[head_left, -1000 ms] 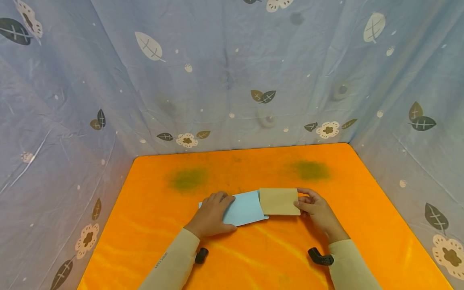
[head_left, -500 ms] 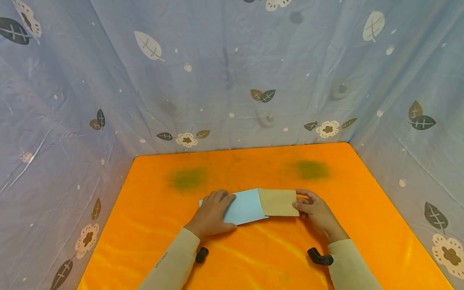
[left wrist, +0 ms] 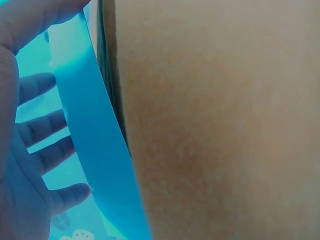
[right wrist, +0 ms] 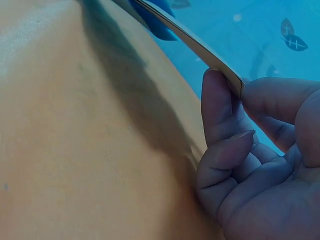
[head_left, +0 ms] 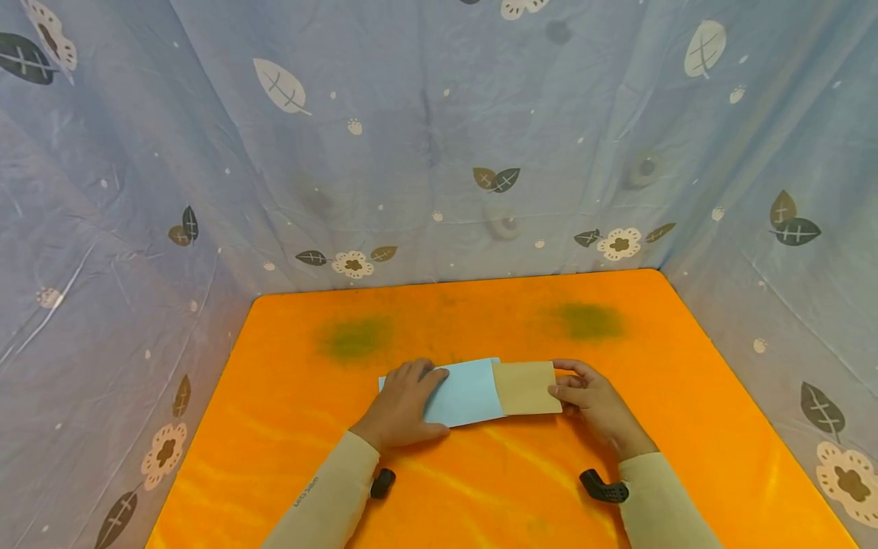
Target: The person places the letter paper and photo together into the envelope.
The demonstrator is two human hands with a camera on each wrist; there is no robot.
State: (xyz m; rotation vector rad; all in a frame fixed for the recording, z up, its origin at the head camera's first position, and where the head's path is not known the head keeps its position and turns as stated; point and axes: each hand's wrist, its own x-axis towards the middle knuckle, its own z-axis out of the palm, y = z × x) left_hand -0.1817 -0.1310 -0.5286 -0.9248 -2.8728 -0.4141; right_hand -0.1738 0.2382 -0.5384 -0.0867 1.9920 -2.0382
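A light blue envelope [head_left: 468, 393] lies low over the orange table, its opening facing right. My left hand [head_left: 400, 402] holds its left part, with the thumb on the near side and the fingers spread at the far side. In the left wrist view the envelope [left wrist: 95, 125] runs as a blue strip past the fingers. A tan card [head_left: 527, 389] sits partly inside the envelope's opening; its left end is hidden there. My right hand [head_left: 598, 398] pinches the card's right edge between thumb and fingers. In the right wrist view this card [right wrist: 202, 47] is edge-on, raised above the table.
The orange table [head_left: 439, 496] bears two dark green stains near its back edge. Pale blue curtains [head_left: 425, 137] with leaf and flower prints stand around its back and sides. A black wrist mount [head_left: 604, 488] juts from the right sleeve, and another [head_left: 382, 483] from the left.
My right hand has moved slightly left with the card. The card's left end has gone from lying over the envelope's opening to inside it, so less of it shows. The left hand stays put.
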